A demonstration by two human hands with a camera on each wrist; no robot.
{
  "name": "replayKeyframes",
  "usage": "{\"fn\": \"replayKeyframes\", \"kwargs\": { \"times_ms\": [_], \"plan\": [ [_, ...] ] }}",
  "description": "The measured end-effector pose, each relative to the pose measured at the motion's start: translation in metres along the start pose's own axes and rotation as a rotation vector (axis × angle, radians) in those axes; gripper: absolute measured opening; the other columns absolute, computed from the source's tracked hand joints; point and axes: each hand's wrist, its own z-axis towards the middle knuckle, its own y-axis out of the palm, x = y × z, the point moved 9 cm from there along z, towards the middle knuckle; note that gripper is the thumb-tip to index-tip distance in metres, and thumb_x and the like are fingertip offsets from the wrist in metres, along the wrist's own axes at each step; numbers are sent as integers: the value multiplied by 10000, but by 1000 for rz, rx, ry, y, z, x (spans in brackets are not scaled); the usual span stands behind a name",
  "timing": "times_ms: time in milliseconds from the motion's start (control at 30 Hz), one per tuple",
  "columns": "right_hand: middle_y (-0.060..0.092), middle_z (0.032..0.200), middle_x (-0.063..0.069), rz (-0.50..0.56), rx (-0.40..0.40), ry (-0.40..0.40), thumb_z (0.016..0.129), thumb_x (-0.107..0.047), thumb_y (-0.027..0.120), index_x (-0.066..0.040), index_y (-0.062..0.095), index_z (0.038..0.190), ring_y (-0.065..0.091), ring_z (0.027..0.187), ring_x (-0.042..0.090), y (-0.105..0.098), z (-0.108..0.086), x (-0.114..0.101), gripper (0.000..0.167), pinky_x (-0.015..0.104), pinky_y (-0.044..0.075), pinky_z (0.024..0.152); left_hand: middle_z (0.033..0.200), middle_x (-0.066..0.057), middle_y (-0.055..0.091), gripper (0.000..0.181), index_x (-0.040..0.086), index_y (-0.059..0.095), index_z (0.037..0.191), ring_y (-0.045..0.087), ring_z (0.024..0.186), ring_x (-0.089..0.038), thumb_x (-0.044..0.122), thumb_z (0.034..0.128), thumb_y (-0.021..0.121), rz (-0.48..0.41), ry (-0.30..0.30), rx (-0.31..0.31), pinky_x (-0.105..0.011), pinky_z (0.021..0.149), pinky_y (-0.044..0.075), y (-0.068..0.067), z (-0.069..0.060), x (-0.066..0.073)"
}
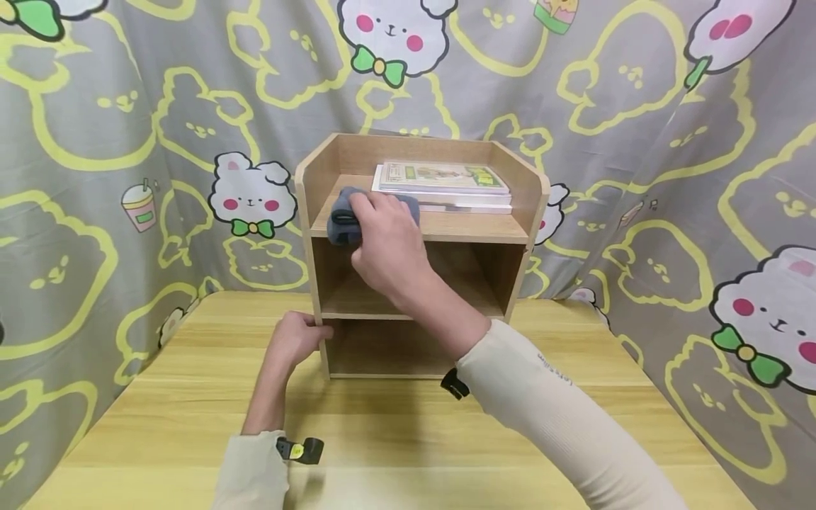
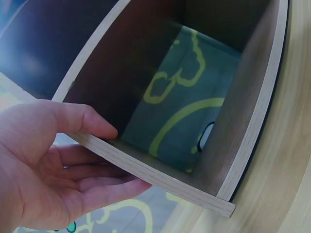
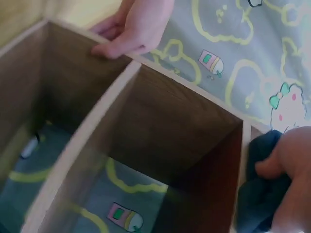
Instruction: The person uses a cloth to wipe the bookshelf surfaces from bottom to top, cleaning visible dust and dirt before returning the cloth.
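A light wooden shelf unit (image 1: 414, 316) stands on the table. My left hand (image 1: 298, 338) grips the edge of its left side panel (image 2: 160, 175), thumb on the inner face and fingers outside, low down beside the bottom compartment. In my right hand (image 1: 390, 244) is a folded dark blue-grey cloth (image 1: 344, 216), held against the front left part of the top shelf. The right wrist view shows the cloth (image 3: 262, 189) bunched under the fingers of my right hand (image 3: 291, 170), at the unit's top edge. Part of the cloth is hidden beneath that hand.
A stack of books (image 1: 443, 185) lies on the top shelf, behind and to the right of the cloth. Raised side and back panels (image 1: 414, 152) border that shelf. The wooden table (image 1: 376, 439) extends in front, and a patterned curtain (image 1: 210, 106) hangs behind and at both sides.
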Motion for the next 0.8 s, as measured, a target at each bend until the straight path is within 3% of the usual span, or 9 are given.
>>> {"fn": "replayKeyframes", "kwargs": {
  "times_ms": [100, 267, 367, 467, 600, 800],
  "plan": [
    [649, 1161, 80, 10, -169, 109, 784, -41, 640, -119, 583, 1187, 592, 1106, 279, 12, 3, 9, 414, 414, 425, 1012, 786, -61, 707, 233, 14, 781, 945, 659, 843, -227, 214, 865, 693, -5, 4, -7, -339, 686, 484, 0, 0, 1],
    [651, 1209, 71, 8, -358, 170, 861, -222, 733, -174, 535, 1296, 605, 1128, 281, 19, 16, 11, 481, 446, 453, 968, 850, -106, 739, 247, 1, 772, 983, 707, 856, -249, 203, 871, 687, -7, -2, -6, -404, 760, 521, -1, -1, 0],
    [668, 1174, 36, -12, -435, 186, 892, -225, 680, -199, 568, 1249, 614, 1085, 246, 24, 22, 14, 375, 420, 475, 932, 881, -129, 748, 263, -7, 768, 1010, 715, 851, -248, 201, 874, 681, -9, -6, -6, -422, 784, 524, -1, -2, -1],
    [665, 1124, 18, -8, -483, 178, 860, -121, 596, -205, 602, 1178, 591, 1011, 233, 26, 26, 17, 329, 375, 471, 880, 910, -138, 752, 271, -9, 766, 1022, 718, 854, -248, 204, 877, 680, -16, -2, -11, -429, 790, 526, 1, -3, -1],
    [660, 1109, 33, 36, -519, 160, 840, -92, 567, -176, 640, 1135, 565, 986, 234, 23, 25, 24, 315, 339, 462, 870, 939, -148, 755, 271, -8, 767, 1028, 723, 868, -257, 202, 878, 683, -24, -3, -17, -433, 797, 530, 3, -4, -3],
    [667, 1034, 72, 66, -535, 218, 793, -88, 603, -118, 647, 1011, 571, 962, 261, 5, 12, 61, 224, 366, 459, 861, 980, -154, 756, 274, -4, 771, 1026, 713, 910, -274, 206, 870, 690, -23, 9, -15, -436, 799, 527, 3, -2, -1]
  ]
}}
